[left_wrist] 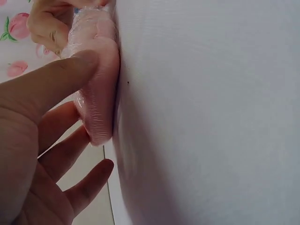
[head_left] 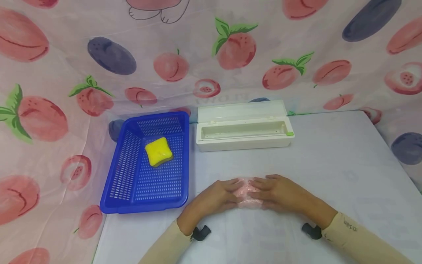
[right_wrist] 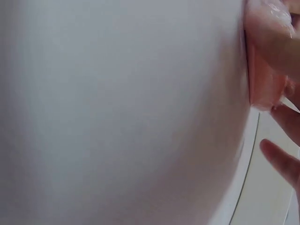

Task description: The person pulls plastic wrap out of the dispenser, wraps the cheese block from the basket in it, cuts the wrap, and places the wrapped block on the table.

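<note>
A pink sponge wrapped in clear plastic film lies on the white table in front of the person. At its left end the left hand pinches it, thumb on the near side and fingers along the far side. In the left wrist view, the thumb presses the shiny film on the sponge, and one finger stands away from it. From the other end the right hand holds it, its fingers over the top and far edge. Only part of the sponge and right hand shows in the right wrist view.
A blue plastic basket stands at the left with a yellow sponge inside. Behind the hands sits a white cling film dispenser, its clear lid raised and a green slider at its right end. Fruit-patterned cloth hangs behind.
</note>
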The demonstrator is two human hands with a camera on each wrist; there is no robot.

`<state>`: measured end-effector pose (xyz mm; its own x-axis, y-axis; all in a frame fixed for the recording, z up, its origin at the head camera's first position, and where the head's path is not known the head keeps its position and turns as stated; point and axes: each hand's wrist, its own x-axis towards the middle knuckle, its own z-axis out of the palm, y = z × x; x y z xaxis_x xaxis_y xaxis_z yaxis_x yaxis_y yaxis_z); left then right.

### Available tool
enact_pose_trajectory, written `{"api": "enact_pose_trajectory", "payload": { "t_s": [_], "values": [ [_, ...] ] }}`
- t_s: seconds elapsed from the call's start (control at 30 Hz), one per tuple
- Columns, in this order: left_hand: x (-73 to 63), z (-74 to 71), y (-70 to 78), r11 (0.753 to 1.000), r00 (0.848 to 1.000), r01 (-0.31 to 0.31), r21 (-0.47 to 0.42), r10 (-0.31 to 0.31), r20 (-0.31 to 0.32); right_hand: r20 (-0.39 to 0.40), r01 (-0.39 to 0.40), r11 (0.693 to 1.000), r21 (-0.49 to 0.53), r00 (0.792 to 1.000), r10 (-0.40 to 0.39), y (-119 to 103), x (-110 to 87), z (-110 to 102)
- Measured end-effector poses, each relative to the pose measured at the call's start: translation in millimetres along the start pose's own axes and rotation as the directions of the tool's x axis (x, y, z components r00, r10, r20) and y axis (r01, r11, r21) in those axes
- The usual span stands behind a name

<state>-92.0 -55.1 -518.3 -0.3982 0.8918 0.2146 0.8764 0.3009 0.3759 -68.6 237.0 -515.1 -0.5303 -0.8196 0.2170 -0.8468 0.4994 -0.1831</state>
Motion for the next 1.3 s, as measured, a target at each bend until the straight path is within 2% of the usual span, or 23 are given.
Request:
{"api": "enact_pose_trajectory", "payload": {
  "t_s": [0.1,0.2,0.33,0.47,0.57,0.63,0.7,0.73,0.8,0.83,0.9,0.93,0.97,1.0,1.03,1.1,1.2,1.3],
  "values": [
    [-1.1,-1.2,1.1,0.998,0.999,0.036,-0.053,-0.036,-0.003,-0.066,0.033,0.999,0.004,0.997,-0.032,0.2,0.4,2.9],
    [-3.1,-2.6,2.3,0.986,0.995,0.099,-0.137,-0.100,-0.003,-0.107,0.044,0.998,0.044,0.994,-0.039,-0.1,-0.5,3.9],
    [-5.4,-2.4,3.6,0.954,0.984,0.169,-0.247,-0.176,-0.007,-0.044,-0.070,0.985,0.161,0.996,0.078,-3.6,-4.3,1.8],
    [-5.7,-0.2,4.6,0.921,0.973,0.206,-0.331,-0.229,-0.032,0.035,-0.242,0.928,0.285,0.970,0.242,-8.8,-7.0,-0.3],
    [-3.9,0.6,6.2,0.888,0.959,0.243,-0.391,-0.281,-0.044,0.050,-0.323,0.879,0.350,0.944,0.327,-11.6,-6.9,-0.3],
    [-2.0,1.0,7.7,0.859,0.944,0.278,-0.430,-0.328,-0.045,0.059,-0.371,0.845,0.385,0.923,0.379,-13.0,-6.0,0.2],
    [-0.1,1.9,9.6,0.821,0.924,0.324,-0.469,-0.381,-0.027,0.073,-0.427,0.795,0.432,0.895,0.440,-14.1,-5.0,0.6],
    [0.6,2.7,10.8,0.801,0.913,0.350,-0.486,-0.407,-0.014,0.090,-0.458,0.760,0.461,0.876,0.473,-14.8,-4.4,0.6],
    [1.6,5.3,12.8,0.760,0.892,0.396,-0.516,-0.452,0.019,0.144,-0.512,0.665,0.544,0.837,0.527,-15.4,-3.5,0.8],
    [2.0,7.2,13.6,0.743,0.884,0.412,-0.527,-0.467,0.032,0.181,-0.532,0.595,0.603,0.817,0.547,-15.6,-3.3,0.8],
    [2.5,10.8,15.4,0.713,0.867,0.441,-0.545,-0.496,0.052,0.266,-0.557,0.431,0.709,0.779,0.568,-16.0,-3.0,0.0],
    [2.8,12.1,16.4,0.701,0.858,0.451,-0.552,-0.510,0.054,0.308,-0.561,0.348,0.751,0.764,0.567,-16.0,-3.0,-0.6],
    [3.4,13.0,17.3,0.688,0.852,0.458,-0.563,-0.521,0.056,0.341,-0.557,0.279,0.782,0.758,0.556,-16.2,-3.2,-1.4],
    [3.9,13.7,18.2,0.670,0.843,0.465,-0.579,-0.534,0.058,0.369,-0.555,0.223,0.801,0.752,0.547,-16.4,-3.2,-2.2],
    [4.7,13.9,19.2,0.650,0.834,0.471,-0.596,-0.548,0.062,0.384,-0.550,0.185,0.814,0.749,0.540,-17.0,-3.0,-3.4],
    [6.9,13.0,21.3,0.605,0.812,0.490,-0.627,-0.579,0.075,0.402,-0.555,0.160,0.816,0.745,0.532,-17.9,-2.8,-5.7],
    [10.8,11.2,23.9,0.521,0.777,0.515,-0.680,-0.620,0.114,0.402,-0.550,0.154,0.821,0.748,0.528,-19.0,-2.0,-6.8],
    [14.4,11.1,25.8,0.438,0.750,0.520,-0.734,-0.646,0.146,0.407,-0.549,0.135,0.825,0.743,0.530,-19.5,-1.4,-6.7]
  ]
}}
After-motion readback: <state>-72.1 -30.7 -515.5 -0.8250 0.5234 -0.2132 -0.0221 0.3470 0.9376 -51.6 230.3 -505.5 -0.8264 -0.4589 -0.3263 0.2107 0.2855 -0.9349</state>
